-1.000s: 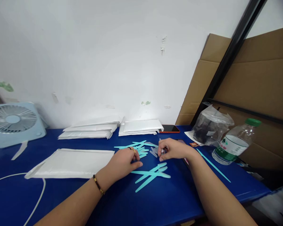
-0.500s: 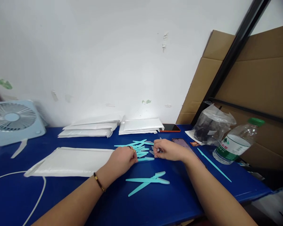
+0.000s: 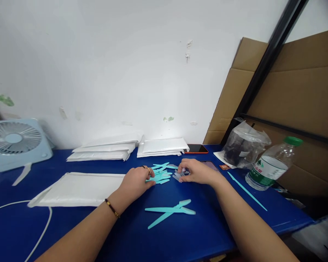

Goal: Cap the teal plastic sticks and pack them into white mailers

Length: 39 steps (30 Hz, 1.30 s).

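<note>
Turquoise razors (image 3: 161,178) lie piled on our blue table (image 3: 205,229); the small characters on the bottle label (image 3: 270,168) we cannot read. Our left hand (image 3: 136,181), thumb apart, touches the pile; our right hand (image 3: 196,171) curves narrowly over clear pieces (image 3: 176,177), whether gripping we cannot tell.

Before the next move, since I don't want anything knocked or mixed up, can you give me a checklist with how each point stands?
1. Left hand at the turquoise pile: ok, at its left edge.
2. Right hand at the clear pieces: ok; whether it grips one, cannot tell.
3. All turquoise tools in one pile: not ok; a crossed pair lies nearer the person, a single tool near the bottle.
4. Phone beside the right hand fully visible: not ok, partly covered.
5. Bottle standing, green cap on: ok.
</note>
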{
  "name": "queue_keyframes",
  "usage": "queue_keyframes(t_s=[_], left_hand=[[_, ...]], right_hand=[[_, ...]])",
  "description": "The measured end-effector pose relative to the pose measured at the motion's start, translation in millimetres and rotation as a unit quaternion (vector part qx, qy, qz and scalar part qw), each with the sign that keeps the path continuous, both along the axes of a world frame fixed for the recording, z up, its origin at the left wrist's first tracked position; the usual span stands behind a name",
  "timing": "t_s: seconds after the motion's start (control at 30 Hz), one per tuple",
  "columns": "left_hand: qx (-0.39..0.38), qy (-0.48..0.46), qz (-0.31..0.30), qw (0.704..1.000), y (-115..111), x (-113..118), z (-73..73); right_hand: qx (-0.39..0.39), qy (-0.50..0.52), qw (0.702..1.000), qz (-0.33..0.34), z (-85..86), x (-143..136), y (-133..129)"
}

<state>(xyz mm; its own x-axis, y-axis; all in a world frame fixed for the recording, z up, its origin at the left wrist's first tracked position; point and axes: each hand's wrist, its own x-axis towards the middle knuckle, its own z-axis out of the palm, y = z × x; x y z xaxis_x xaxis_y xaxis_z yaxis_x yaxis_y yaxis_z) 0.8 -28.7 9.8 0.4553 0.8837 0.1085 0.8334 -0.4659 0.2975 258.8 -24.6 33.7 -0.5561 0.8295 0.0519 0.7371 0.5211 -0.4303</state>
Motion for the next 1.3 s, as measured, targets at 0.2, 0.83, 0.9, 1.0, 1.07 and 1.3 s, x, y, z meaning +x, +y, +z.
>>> queue_keyframes(t_s=[0.2,0.83,0.9,1.0,1.07,1.3], left_hand=[[-0.073,-0.042,-0.064,0.994,-20.3,9.1,6.4],[-0.068,-0.018,-0.11,0.991,-29.8,11.4,6.2],[-0.088,-0.002,-0.122,0.989,-35.1,14.9,3.5],[-0.1,-0.001,-0.105,0.99,-35.6,16.3,2.3],[-0.112,-0.012,-0.102,0.988,-33.1,15.0,5.1],[-0.099,-0.002,-0.05,0.994,-20.5,2.6,15.1]], right_hand=[[-0.078,-0.085,0.98,0.16,1.0,-12.4,-18.5],[-0.103,-0.026,0.994,0.032,4.5,-0.9,-13.1],[-0.158,-0.051,0.981,0.095,4.7,-5.1,-18.8],[-0.18,-0.081,0.969,0.146,0.7,-12.4,-21.9],[-0.159,-0.086,0.972,0.153,-2.5,-15.0,-20.5],[-0.085,-0.082,0.989,0.083,-4.6,6.1,-7.8]])
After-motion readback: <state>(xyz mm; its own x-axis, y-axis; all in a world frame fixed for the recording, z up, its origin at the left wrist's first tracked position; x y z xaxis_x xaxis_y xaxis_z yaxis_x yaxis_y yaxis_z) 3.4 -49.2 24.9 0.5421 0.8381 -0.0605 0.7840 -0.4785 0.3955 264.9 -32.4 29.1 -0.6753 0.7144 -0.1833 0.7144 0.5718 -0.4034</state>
